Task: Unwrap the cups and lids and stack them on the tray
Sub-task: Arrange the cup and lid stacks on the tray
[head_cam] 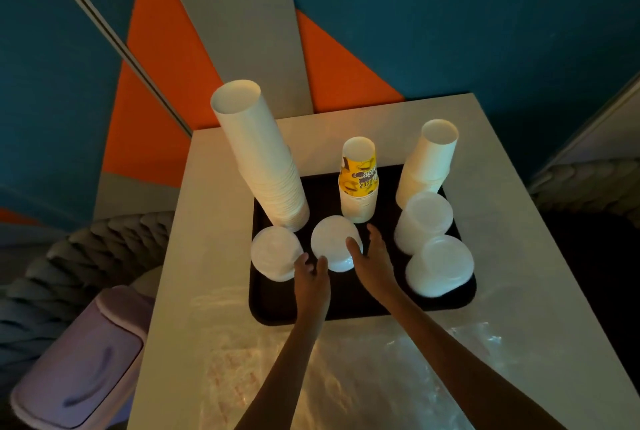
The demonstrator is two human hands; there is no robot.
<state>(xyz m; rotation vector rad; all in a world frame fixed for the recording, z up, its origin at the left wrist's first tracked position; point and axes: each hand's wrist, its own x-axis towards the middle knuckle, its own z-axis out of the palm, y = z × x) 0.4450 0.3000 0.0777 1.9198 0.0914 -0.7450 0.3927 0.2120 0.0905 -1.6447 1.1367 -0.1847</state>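
The right hand [372, 256] is spread loosely, its thumb lying over the near right edge of the middle lid stack [332, 242] while its fingers [375, 235] reach past the stack's right side with a sliver of dark tray showing between; nothing is pinched. The left hand [311, 273] sits at the stack's near left edge with fingers gently curled and holding nothing; whether its thumb touches the lids cannot be told. This short stack stands upright, flat top facing up, near the middle of the black tray [346, 308]. Just to its left is another lid stack [275, 253], and two more lid stacks [424, 221] [440, 265] stand at the tray's right side. Behind them, mouths up, are three cup stacks: a tall white cup stack [259, 159] whose long axis leans away to the left, a short yellow-printed cup stack [358, 180] standing straight, and a white cup stack [429, 162] on the right, slightly tilted. The tray rests on a white table [214, 221]; crumpled clear plastic wrap [346, 377] lies on the near part of it. A lavender bin [79, 360] stands beside the table, on the left.
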